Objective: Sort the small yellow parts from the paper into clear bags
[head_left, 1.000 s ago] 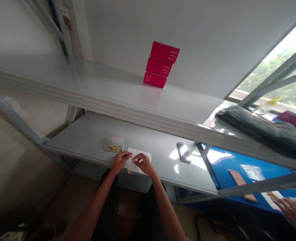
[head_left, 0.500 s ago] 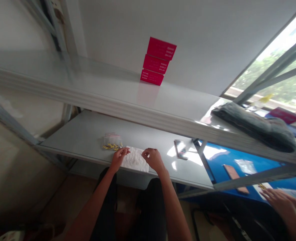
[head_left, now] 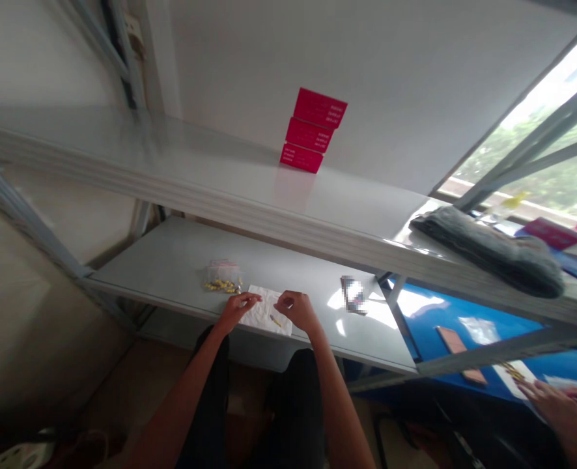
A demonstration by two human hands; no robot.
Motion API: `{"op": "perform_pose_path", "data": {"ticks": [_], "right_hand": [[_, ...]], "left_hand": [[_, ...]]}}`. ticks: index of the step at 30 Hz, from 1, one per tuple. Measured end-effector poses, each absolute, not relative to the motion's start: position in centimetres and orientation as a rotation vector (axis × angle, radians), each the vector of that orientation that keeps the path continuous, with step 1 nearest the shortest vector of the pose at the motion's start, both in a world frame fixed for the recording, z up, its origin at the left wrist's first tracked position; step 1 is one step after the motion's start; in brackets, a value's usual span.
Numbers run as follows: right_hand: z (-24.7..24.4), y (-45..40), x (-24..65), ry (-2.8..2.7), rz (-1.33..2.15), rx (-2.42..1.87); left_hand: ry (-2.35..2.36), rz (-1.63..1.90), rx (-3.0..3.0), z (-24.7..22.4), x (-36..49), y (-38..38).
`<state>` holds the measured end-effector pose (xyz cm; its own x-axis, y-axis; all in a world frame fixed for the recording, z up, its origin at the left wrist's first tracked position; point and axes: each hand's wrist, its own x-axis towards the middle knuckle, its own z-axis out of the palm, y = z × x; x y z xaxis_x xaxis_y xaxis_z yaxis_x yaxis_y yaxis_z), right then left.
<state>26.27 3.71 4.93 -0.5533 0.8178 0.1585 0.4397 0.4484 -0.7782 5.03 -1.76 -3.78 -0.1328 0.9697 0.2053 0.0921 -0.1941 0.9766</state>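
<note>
A white cloth or paper sheet (head_left: 256, 317) lies on the grey shelf near its front edge. On it rests a small, thin piece with a yellow end (head_left: 275, 321), between my hands and a little closer to me. My left hand (head_left: 237, 312) hovers at the sheet's left side, thumb and fingers pinched together; what they hold, if anything, is too small to make out. Over the right side is my right hand (head_left: 297, 310), its fingers curled into a pinch whose contents I cannot see. Just behind my left hand sits a clear zip bag (head_left: 223, 277) with yellow pieces.
An upper shelf (head_left: 210, 189) juts over the work surface, carrying a red folded card (head_left: 312, 133) and a dark rolled cloth (head_left: 484, 251). A pixelated object (head_left: 353, 296) lies to the right. Beyond the frame, a co-worker's hands (head_left: 552, 404) work at a blue table (head_left: 415, 312).
A small yellow-ended piece now shows on the white sheet, where none was visible before. My left hand has shifted slightly right; my right hand stays nearly in place. The view has tilted a little.
</note>
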Motion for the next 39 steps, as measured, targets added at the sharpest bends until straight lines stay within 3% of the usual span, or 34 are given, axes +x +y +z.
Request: {"op": "perform_pose_path", "data": {"ticks": [3, 5, 14, 39], "right_hand": [[2.5, 4.4, 24.9, -2.025, 1.389, -0.877], [0.8, 4.6, 24.0, -1.921, 1.45, -0.822], [-4.5, 3.7, 21.6, -1.718, 1.157, -0.909], [-5.3, 2.6, 21.7, -1.675, 1.039, -0.916]], "left_hand": [[1.257, 1.409, 1.337, -4.0, 4.7, -1.8], [1.289, 1.402, 1.322, -4.3, 4.6, -1.7], [1.42, 1.476, 1.346, -4.4, 4.8, -1.2], [1.494, 1.36, 1.498, -5.0, 4.9, -1.2]]}}
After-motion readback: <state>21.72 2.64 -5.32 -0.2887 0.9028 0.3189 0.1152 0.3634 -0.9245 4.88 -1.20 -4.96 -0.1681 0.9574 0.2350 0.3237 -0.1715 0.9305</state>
